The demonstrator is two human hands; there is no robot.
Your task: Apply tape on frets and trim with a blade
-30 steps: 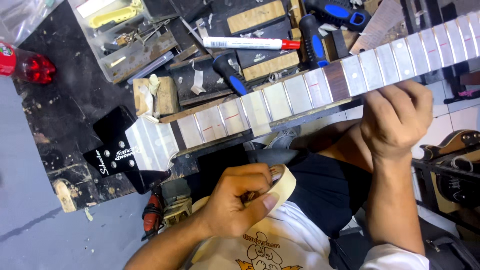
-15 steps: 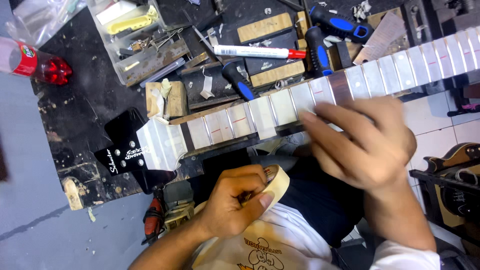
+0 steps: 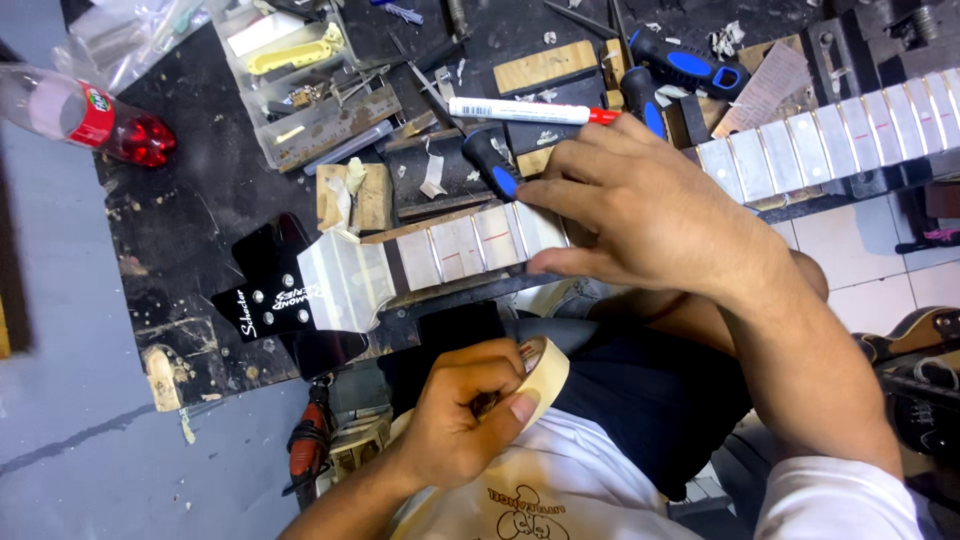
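Observation:
A guitar neck (image 3: 450, 250) lies across the black workbench, its fretboard covered in strips of pale masking tape. The black headstock (image 3: 270, 300) is at its left end. My right hand (image 3: 640, 215) rests palm down on the neck's middle, fingertips and thumb pinching the taped frets. My left hand (image 3: 455, 420) is close to my lap, below the neck, and grips a roll of masking tape (image 3: 545, 375), with the thumb pressed on its rim.
A white marker with a red cap (image 3: 520, 110), blue-and-black screwdrivers (image 3: 685, 65), wood blocks (image 3: 355, 195) and a clear tray of small parts (image 3: 300, 80) crowd the bench behind the neck. A plastic bottle (image 3: 100, 115) lies far left. Another guitar body (image 3: 920, 340) sits at the right.
My right hand has slid left along the neck, from the higher frets toward the headstock end. My left hand has kept hold of the tape roll near my lap.

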